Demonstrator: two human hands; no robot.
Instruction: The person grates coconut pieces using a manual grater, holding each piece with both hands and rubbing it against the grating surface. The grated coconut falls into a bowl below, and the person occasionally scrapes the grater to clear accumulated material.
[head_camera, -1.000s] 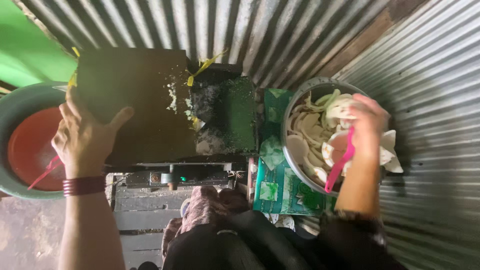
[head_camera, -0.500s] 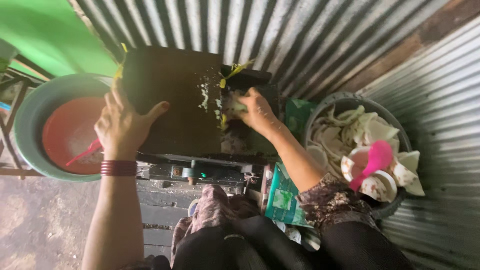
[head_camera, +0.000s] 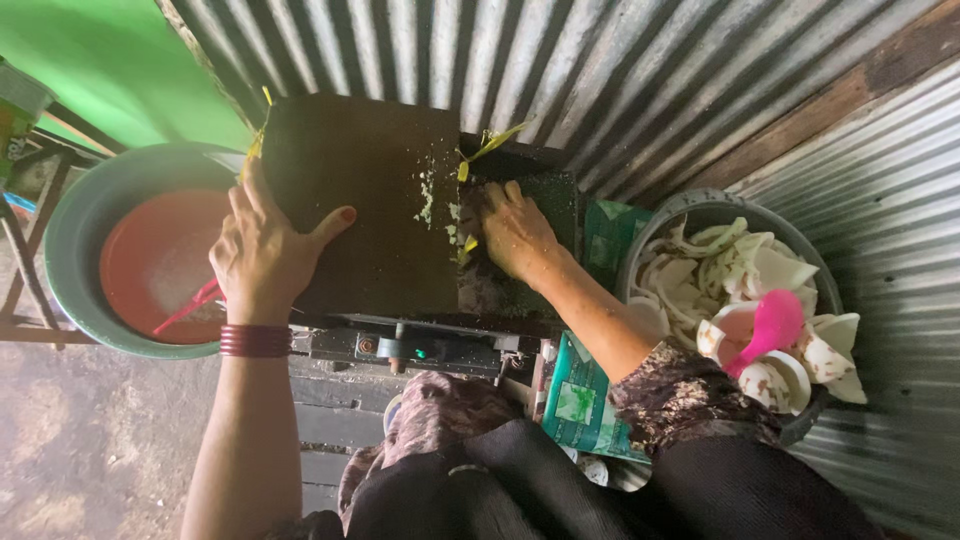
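Corrugated metal sheeting (head_camera: 640, 70) backs the whole head view. Against it stands a dark grating machine (head_camera: 380, 215) with white shreds clinging along its middle seam. The left hand (head_camera: 265, 255) lies flat on the machine's dark cover, fingers together and thumb spread wide, gripping nothing. The right hand (head_camera: 515, 230) presses palm-down into the machine's feed opening, fingers curled; whatever sits beneath it is hidden. Just left of the machine is a green basin (head_camera: 85, 215) holding a red bowl (head_camera: 150, 265). To the right, a grey bucket (head_camera: 700, 205) is heaped with white coconut pieces (head_camera: 730, 275) and a pink scoop (head_camera: 770, 325).
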